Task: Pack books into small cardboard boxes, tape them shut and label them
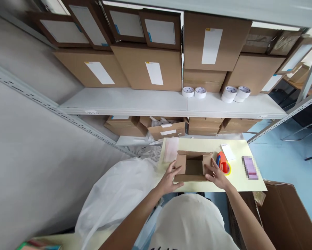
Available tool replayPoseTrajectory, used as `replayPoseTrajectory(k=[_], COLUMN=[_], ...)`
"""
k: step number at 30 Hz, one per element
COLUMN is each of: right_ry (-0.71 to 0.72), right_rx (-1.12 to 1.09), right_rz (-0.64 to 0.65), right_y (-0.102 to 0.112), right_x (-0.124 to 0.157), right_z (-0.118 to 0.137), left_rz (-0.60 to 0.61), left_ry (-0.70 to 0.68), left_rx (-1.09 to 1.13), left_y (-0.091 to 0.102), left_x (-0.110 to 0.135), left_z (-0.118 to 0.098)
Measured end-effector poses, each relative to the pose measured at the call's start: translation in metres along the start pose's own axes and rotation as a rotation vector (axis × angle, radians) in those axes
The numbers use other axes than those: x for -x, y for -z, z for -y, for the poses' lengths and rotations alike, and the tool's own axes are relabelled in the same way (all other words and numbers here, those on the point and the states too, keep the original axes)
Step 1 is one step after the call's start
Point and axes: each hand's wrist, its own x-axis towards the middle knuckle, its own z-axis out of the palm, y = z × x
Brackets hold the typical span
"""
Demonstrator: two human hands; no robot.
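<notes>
The open carton (pixel 194 177) was located on the tabletop (pixel 239 184), near the midpoint of the near edge. Its flaps were unfolded and its interior was exposed. The left hand (pixel 170 177) grasped the carton at its left side, with the fingers spread and the fingertips on the left flap. The right hand (pixel 216 174) grasped the opposite side, with the fingers bent and the fingertips on the right flap.

A red tape dispenser (pixel 223 161) lay just beside the right hand, toward the right edge. A white card (pixel 228 152) lay near the far edge, beyond the dispenser. A purple item (pixel 250 167), blurred by pixelation, lay near the right edge. A pale pink sheet (pixel 171 149) occupied the far left corner. White plastic sheeting (pixel 119 194) adjoined the left edge. A large brown box (pixel 288 211) stood beyond the near right corner.
</notes>
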Motion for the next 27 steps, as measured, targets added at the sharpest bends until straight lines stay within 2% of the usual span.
replayPoseTrajectory(k=[3,5,7,9,12,15,18,22,25,27], right_ry=[0.074,0.093,0.079,0.044,0.004,0.044,0.102,0.075,0.109,0.143], right_rx=[0.089,0.078,0.035,-0.040,-0.090,0.062,0.256,0.391,0.398,0.380], right_rz=[0.167,0.185,0.104,-0.031,-0.200,-0.229,-0.148,-0.049,-0.078,-0.118], right_y=[0.011,0.018,0.020,0.017,0.009,0.007,0.012,0.016,0.010,0.004], right_x=[0.009,0.013,0.013,0.009,-0.001,-0.012,-0.021,-0.030,-0.033,-0.034], right_z=[-0.006,-0.012,-0.021,-0.030,-0.038,-0.038,-0.036,-0.045,-0.055,-0.060], left_rz=[-0.020,-0.036,-0.056,-0.099,-0.220,-0.321,-0.323,-0.304,-0.304,-0.235], left_ry=[0.050,0.093,0.128,0.166,0.278,0.372,0.396,0.337,0.249,0.194], left_rx=[0.025,0.059,0.098,0.156,0.265,0.329,0.343,0.210,-0.043,-0.215], left_y=[-0.001,-0.006,-0.014,-0.024,-0.041,-0.053,-0.056,-0.050,-0.046,-0.048], left_x=[-0.001,-0.001,0.000,0.000,-0.003,-0.008,-0.016,-0.028,-0.037,-0.043], left_z=[-0.005,-0.009,-0.013,-0.015,-0.012,-0.003,0.007,0.010,-0.001,-0.013])
